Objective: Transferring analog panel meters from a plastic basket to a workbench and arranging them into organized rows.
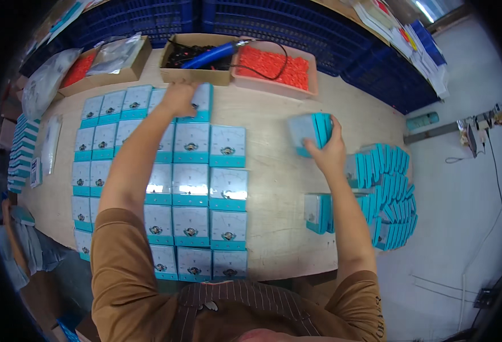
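Rows of flat teal-and-white units with dial faces lie face up across the middle of the wooden table. My left hand is at the top row, fingers curled on a unit. My right hand grips a small stack of these units, thumb on the front face, above the bare table right of the rows. More units stand on edge in packed rows at the right, partly hidden by my forearm.
Blue crates line the back. Before them are boxes of black parts and red pieces, with a blue tool. A bar with cables is at right. Another person's arm shows at far left beside stacked units.
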`<state>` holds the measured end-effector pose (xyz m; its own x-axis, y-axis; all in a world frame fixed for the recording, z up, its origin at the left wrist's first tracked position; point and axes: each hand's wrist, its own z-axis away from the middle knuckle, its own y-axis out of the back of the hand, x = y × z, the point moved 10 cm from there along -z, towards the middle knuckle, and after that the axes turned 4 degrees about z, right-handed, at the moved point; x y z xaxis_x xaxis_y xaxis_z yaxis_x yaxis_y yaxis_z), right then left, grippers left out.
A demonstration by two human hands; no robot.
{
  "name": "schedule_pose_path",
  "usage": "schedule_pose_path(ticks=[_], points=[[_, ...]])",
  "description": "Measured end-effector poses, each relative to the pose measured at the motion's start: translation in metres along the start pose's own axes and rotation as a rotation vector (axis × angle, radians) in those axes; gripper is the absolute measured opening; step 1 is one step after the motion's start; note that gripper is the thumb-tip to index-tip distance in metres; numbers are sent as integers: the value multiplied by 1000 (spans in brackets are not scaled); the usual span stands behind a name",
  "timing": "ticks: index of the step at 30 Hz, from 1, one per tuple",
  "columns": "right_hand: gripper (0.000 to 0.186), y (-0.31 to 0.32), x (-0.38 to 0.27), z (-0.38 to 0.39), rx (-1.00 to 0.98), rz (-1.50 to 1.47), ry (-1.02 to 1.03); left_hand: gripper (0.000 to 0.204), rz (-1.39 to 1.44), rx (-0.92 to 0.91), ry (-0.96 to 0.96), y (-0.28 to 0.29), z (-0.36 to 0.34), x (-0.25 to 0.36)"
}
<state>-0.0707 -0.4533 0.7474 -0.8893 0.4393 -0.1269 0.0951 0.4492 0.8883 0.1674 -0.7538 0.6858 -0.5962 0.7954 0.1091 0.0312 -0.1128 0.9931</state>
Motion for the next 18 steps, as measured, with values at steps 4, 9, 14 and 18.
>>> schedule_pose_path(ticks=[4,9,14,18], points=[[71,-79,-75,-48,-60,-1011,-330,83,138,134,-83,-25,7,-3],[54,-169,-113,-58,-189,-1193,-536,70,402,114,44,-23,25,-71],[44,-202,-108,-32,-498,-1196,-831,71,82,90,392,-31,55,-150],[44,-168,-61,-26,-89,-1238,-816,78,-14,113,385,-40,68,-147]])
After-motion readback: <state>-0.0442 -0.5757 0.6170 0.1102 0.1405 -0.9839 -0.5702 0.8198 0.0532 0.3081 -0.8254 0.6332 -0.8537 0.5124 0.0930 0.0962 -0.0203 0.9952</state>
